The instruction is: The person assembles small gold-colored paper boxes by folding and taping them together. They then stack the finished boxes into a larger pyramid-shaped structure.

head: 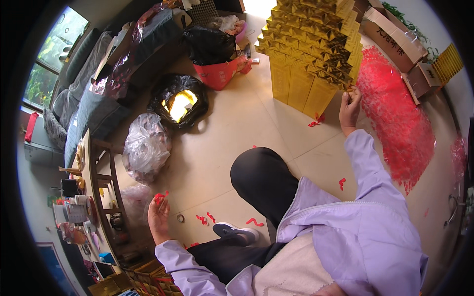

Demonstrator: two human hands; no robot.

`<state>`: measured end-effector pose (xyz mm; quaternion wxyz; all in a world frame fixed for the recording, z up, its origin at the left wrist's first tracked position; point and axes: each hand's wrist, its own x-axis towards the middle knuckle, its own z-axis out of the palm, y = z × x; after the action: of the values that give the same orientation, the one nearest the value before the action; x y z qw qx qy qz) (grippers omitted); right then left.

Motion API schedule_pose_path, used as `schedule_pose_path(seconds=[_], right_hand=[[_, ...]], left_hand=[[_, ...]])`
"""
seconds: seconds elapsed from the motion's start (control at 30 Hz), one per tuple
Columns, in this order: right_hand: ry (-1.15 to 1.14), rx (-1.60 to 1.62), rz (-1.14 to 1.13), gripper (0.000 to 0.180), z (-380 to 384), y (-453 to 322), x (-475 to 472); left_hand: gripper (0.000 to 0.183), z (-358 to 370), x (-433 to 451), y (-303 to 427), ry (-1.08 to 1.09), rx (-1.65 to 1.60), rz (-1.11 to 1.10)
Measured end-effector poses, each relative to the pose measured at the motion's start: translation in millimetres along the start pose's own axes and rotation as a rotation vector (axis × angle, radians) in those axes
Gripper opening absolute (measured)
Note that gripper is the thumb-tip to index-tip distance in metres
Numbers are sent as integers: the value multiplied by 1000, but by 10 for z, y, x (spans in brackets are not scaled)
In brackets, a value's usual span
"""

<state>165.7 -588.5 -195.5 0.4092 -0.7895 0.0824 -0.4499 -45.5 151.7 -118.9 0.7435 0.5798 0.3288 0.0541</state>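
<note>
My left hand (159, 220) is raised at the left, with a crumpled red strip (160, 198) between its fingertips. At the upper right, my right hand (350, 108) pinches the lower front corner of the folded gold foil paper on a tall tower (296, 79). The tower has rows of pointed gold folds above and flat embossed gold panels below. Another curled red strip (316, 120) lies at the tower's foot. My black-clad knee (263, 177) is bent between my two hands.
A black bag with gold sheets (179, 105), a clear plastic bag (146, 146) and a red bag (218, 76) stand on the tiled floor. Right are a red fringed pile (398, 125) and cardboard boxes (394, 39). A tape roll (180, 218) lies near my shoe (235, 231). Left is a cluttered table (89, 162).
</note>
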Motion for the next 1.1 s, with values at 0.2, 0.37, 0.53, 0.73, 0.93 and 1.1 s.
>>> schedule_pose_path(seconds=[0.2,0.37,0.53,0.73,0.93,1.1], right_hand=[[-89,55,30,24,53,153,-94],[-743,-36,98,21,284,22,-281],[-1146,48,22,32,1256,573,-404],[-1306,-84,94,51,1933,1708,-3],[-1382,-185,66,48,2159,1871,202],[-1355,-147,-90,47,2378,2429,509]], left_hand=[[40,104,-159,20,-10,-14,27],[39,319,-355,11,6,-44,36],[38,716,-706,-14,-17,-20,0],[33,1199,-908,-154,11,131,-114],[23,1260,-968,-467,44,178,-187],[19,1228,-920,-600,78,166,-168]])
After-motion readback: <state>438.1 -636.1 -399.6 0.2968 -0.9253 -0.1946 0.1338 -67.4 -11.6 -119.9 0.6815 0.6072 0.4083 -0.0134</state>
